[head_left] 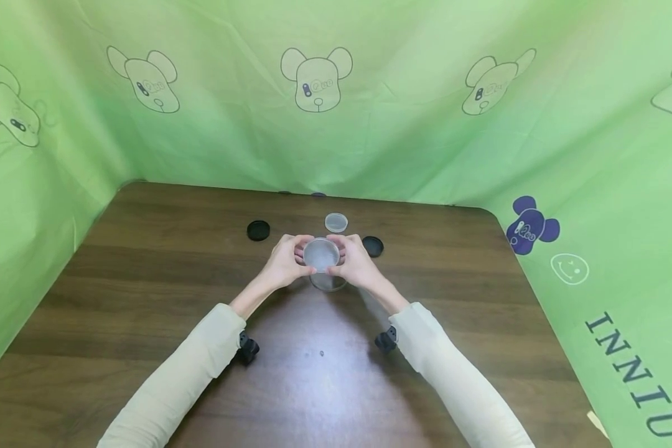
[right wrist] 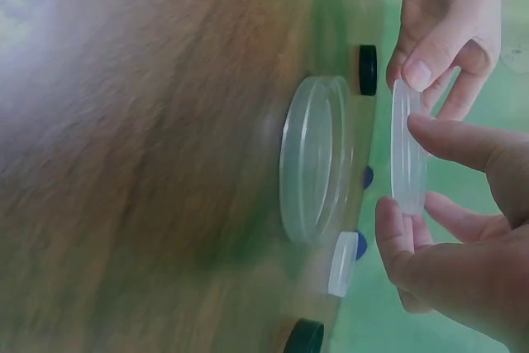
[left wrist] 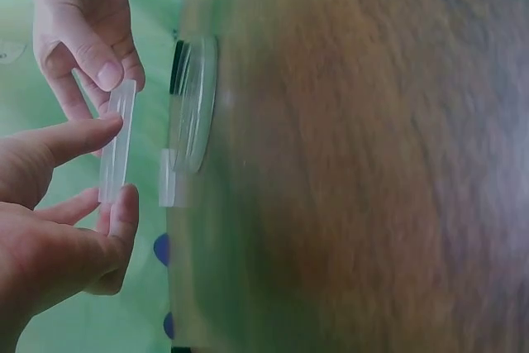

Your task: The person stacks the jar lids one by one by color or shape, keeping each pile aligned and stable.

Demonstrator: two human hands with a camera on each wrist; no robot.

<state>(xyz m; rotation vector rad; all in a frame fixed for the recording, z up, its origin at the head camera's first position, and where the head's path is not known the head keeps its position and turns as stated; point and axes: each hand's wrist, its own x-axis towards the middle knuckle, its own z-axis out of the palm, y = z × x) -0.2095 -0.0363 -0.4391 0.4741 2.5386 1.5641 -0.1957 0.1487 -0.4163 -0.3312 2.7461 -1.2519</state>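
Observation:
Both hands hold a clear round petri dish raised above the table, one at each side of its rim. My left hand pinches it between thumb and fingers, and my right hand grips the opposite edge the same way. In the right wrist view the held petri dish appears edge-on, thin and frosted-looking. A larger clear round dish sits on the table below, partly hidden by the held one in the head view; its rim and low wall show in the right wrist view.
Beyond the hands stands a small clear round dish. A black round dish lies to the left and another black round piece to the right, beside the right hand. Green printed cloth walls the wooden table.

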